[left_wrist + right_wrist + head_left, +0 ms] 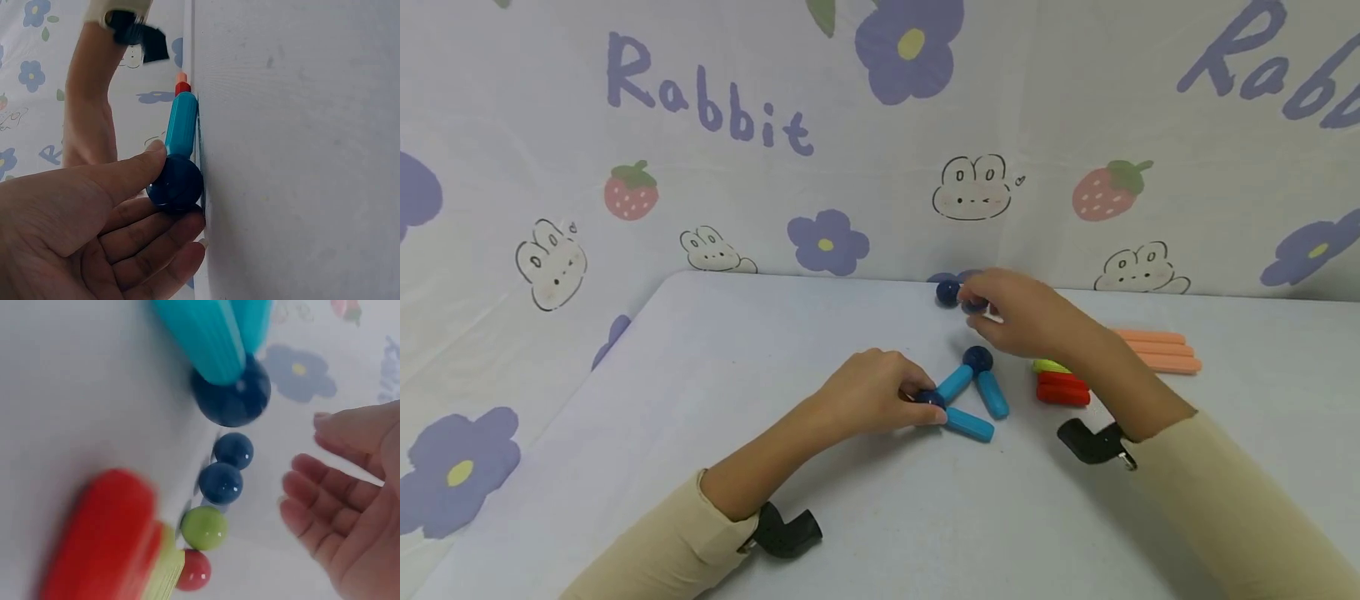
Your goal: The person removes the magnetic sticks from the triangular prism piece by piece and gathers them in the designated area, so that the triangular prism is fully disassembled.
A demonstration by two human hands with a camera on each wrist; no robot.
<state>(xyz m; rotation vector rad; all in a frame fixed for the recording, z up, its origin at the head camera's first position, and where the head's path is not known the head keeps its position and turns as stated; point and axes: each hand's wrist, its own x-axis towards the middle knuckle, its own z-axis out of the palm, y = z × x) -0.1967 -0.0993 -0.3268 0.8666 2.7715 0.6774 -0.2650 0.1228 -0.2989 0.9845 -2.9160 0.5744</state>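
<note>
My left hand (868,392) pinches a dark blue ball (175,184) between thumb and fingers, low at the table. Two light blue sticks meet at this ball; one stick (970,424) points right, the other (955,383) runs up to a second dark blue ball (977,359). From that second ball a third light blue stick (992,394) slants down right. Over the table's back edge, my right hand (1022,312) is by two loose dark blue balls (220,482). Its fingers are loosely bent and apart from the balls in the right wrist view.
Red sticks (1063,389) and a yellow-green stick (1049,366) lie right of the joined pieces, partly under my right forearm. Orange sticks (1165,350) lie farther right. A green ball (204,528) and a red ball (195,570) line up beside the blue ones.
</note>
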